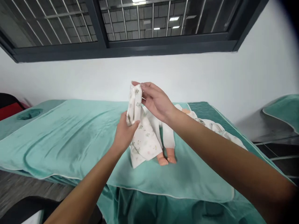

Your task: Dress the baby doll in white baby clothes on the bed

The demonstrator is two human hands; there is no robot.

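Observation:
A white baby garment [146, 137] with a small print hangs bunched at its upper edge between my hands, its lower part draping down to the bed. My left hand [125, 130] grips the bunched edge from below, thumb in front. Higher up, my right hand [155, 99] pinches the top of the same edge. Behind the garment lies a doll [168, 137] in white leggings, its bare feet toward me. The garment and my right arm hide much of the doll's body.
A green sheet [77, 133] covers the bed, which has a face hole [30, 114] at the left. More white printed cloth [217, 127] lies to the right. Behind stand a white wall [93, 79] and a barred window [144, 21]. Another green-covered surface [282, 110] is at far right.

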